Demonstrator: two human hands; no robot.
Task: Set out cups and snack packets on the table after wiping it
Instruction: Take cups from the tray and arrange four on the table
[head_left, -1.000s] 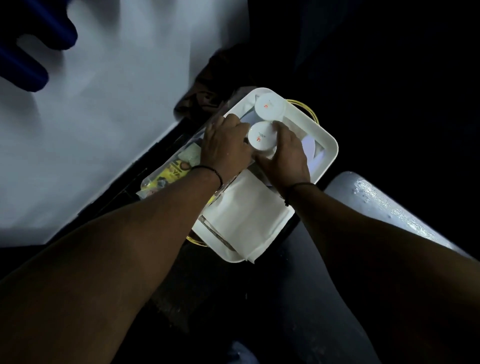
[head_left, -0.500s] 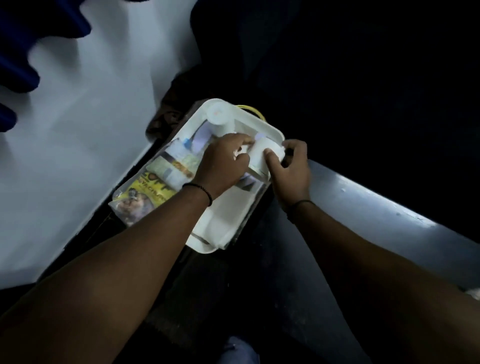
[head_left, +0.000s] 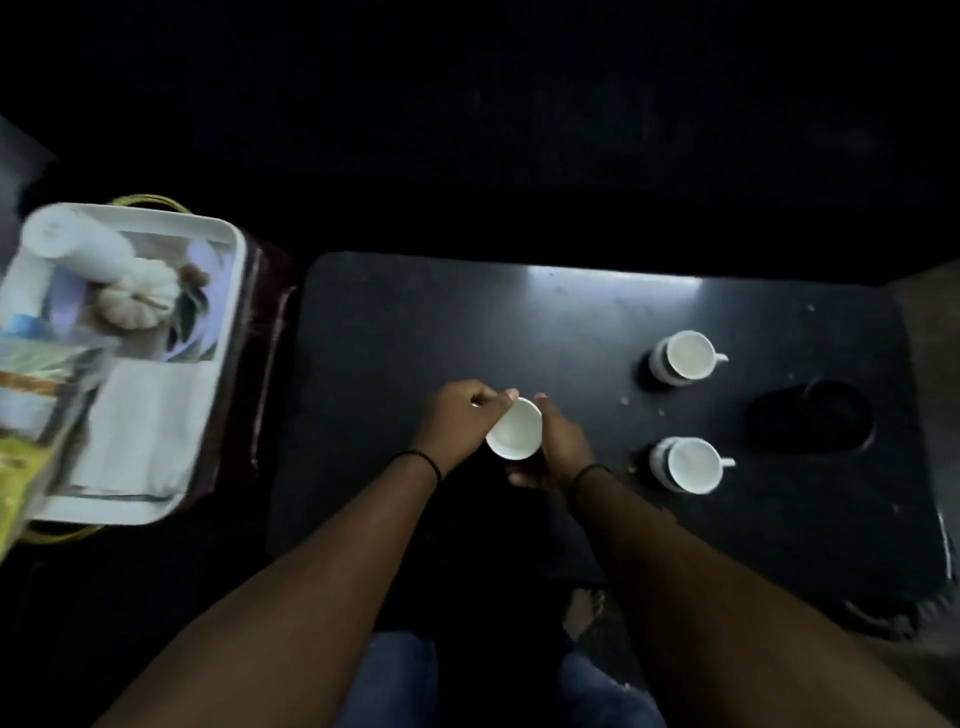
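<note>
Fingers (head_left: 550, 415) of both hands wrap one white cup (head_left: 515, 429), the left hand (head_left: 457, 423) pinching its rim side and the right hand (head_left: 558, 449) cupping its far wall and base, so it is carried mouth up above the near middle of the dark table (head_left: 415, 322). To place it well, I would judge it best to lower it flat and let go only once its base sits, keeping it well apart from the two cups (head_left: 685, 462) already standing to the right, handles pointing right. A dark round object (head_left: 815, 415) lies beyond those; what it is cannot be told. Off to the left, the white tray (head_left: 228, 322) holds another cup (head_left: 78, 249), a folded cloth (head_left: 135, 426) and the snack packets (head_left: 26, 415), blurred at the edge.
</note>
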